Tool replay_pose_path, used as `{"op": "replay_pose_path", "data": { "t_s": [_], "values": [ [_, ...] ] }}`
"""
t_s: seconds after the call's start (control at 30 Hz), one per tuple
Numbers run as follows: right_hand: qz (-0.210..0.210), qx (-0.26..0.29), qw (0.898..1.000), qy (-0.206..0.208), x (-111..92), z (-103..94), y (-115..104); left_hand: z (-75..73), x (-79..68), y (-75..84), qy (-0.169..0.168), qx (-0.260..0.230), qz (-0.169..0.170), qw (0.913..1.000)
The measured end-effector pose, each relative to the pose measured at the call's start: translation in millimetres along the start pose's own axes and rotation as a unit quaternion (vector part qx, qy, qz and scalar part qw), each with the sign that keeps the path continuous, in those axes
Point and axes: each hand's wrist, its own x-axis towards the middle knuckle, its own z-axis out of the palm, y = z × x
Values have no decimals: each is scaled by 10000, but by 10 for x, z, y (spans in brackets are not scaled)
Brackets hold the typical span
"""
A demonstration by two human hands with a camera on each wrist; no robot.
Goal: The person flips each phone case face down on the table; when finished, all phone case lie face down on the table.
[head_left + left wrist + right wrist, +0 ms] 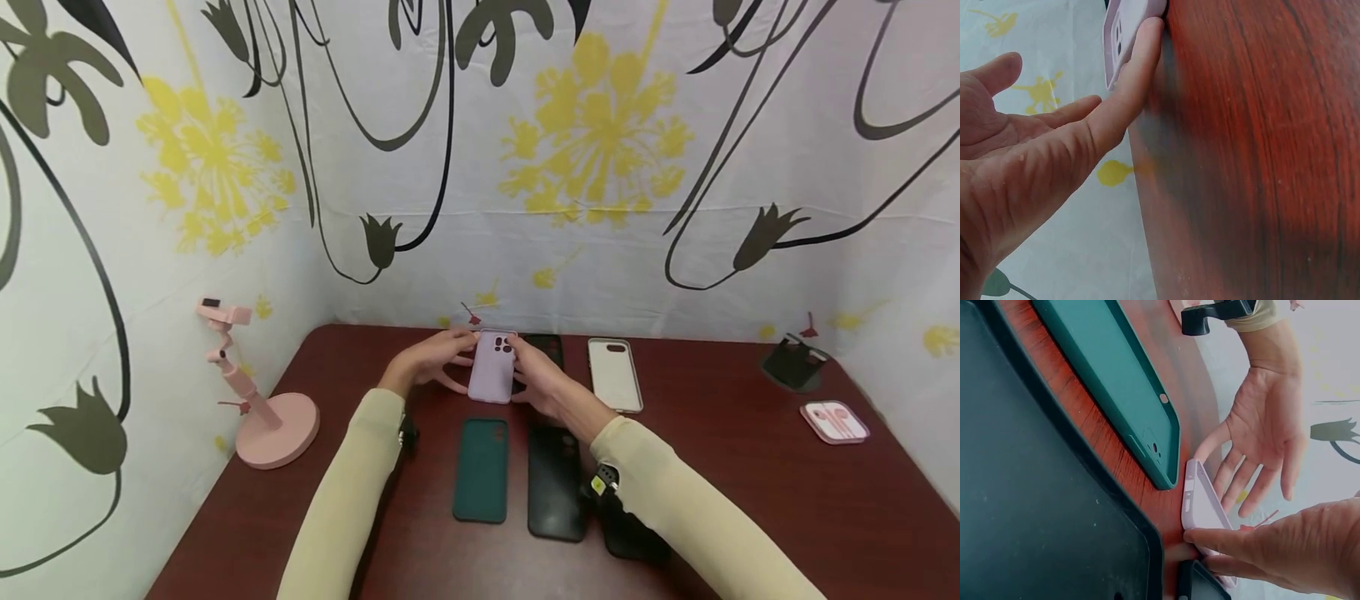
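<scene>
A lilac phone case lies near the back of the table, its camera cutouts towards the top right. Spread fingers of my left hand touch its left edge; the left wrist view shows a straight finger against the lilac case. My right hand rests its fingers along the right side, and in the right wrist view they lie extended on the lilac case. Its thumb is hidden there. Nearer me lie a dark green phone case and a black phone case.
Behind my right hand is another dark phone case, partly covered, beside a white phone case. One more black case lies under my right forearm. A pink stand is left; a dark stand and earphone box are right.
</scene>
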Motion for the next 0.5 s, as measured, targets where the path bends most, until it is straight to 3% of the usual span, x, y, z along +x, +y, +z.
{"op": "replay_pose_path", "data": {
  "t_s": [0.5],
  "values": [
    [69,136,9998,103,30,20,22,-3,-45,26,244,17,-164,9996]
  ]
}}
